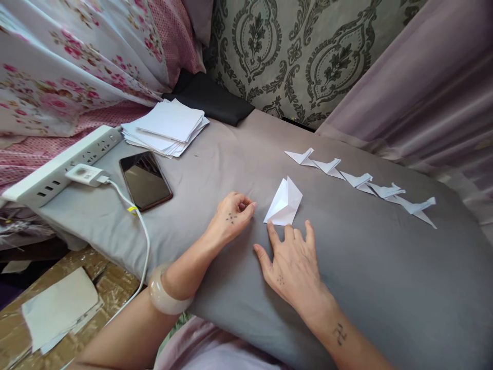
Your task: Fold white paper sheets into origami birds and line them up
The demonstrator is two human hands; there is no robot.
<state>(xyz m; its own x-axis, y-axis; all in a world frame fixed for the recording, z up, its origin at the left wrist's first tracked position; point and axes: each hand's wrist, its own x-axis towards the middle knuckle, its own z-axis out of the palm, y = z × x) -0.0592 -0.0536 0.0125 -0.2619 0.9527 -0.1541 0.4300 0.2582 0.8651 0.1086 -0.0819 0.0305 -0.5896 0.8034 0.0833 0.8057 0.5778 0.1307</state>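
Observation:
A partly folded sheet of white paper [284, 203] lies on the grey cloth in the middle, creased into a pointed shape with two raised tips at its far end. My right hand [295, 264] is spread palm down just in front of it, the index fingertip at the paper's near left corner and the middle fingertip by its lower edge. To the left of the paper, and apart from it, my left hand [233, 218] rests with its fingers curled and the thumb close to the index finger. Nothing shows in its grasp.
Several folded paper birds [360, 180] form a slanting row at the right. Farther left are a stack of white paper [169, 123], a phone [146, 180], and a power strip [65, 162] with a charger [87, 174]. Its white cable [145, 239] runs near my left forearm.

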